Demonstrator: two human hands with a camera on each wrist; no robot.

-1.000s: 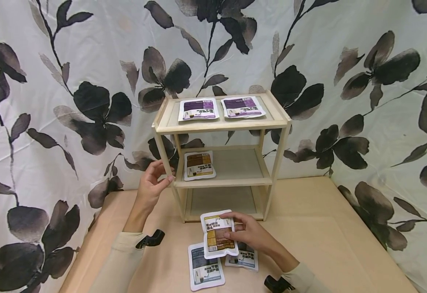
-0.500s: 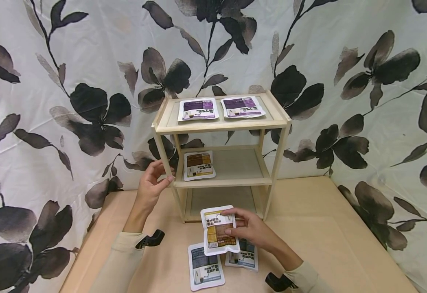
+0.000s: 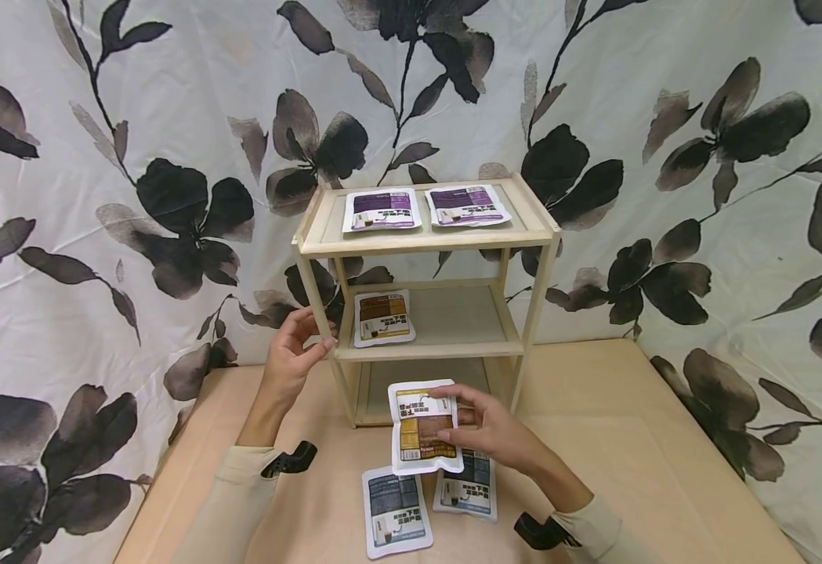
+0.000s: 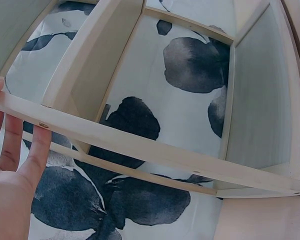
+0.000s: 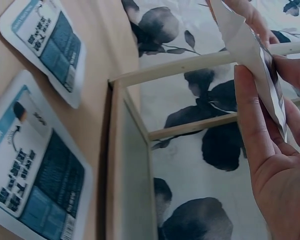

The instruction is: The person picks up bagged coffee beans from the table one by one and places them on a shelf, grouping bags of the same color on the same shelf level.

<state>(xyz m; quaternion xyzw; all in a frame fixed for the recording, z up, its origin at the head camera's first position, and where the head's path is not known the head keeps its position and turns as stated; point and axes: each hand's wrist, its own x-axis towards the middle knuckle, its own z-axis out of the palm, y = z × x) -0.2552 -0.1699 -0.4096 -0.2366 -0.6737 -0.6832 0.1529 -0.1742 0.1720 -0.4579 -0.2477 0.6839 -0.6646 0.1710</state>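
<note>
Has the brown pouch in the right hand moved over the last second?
Yes: upward in the head view, the brown pouch now covering more of the bottom shelf.

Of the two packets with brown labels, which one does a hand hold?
The nearer brown-labelled packet, gripped by the right hand; the other brown-labelled packet lies on the middle shelf.

backdrop: white, creased, dark printed flowers and leaves | tabletop: tan, bordering the backdrop
</note>
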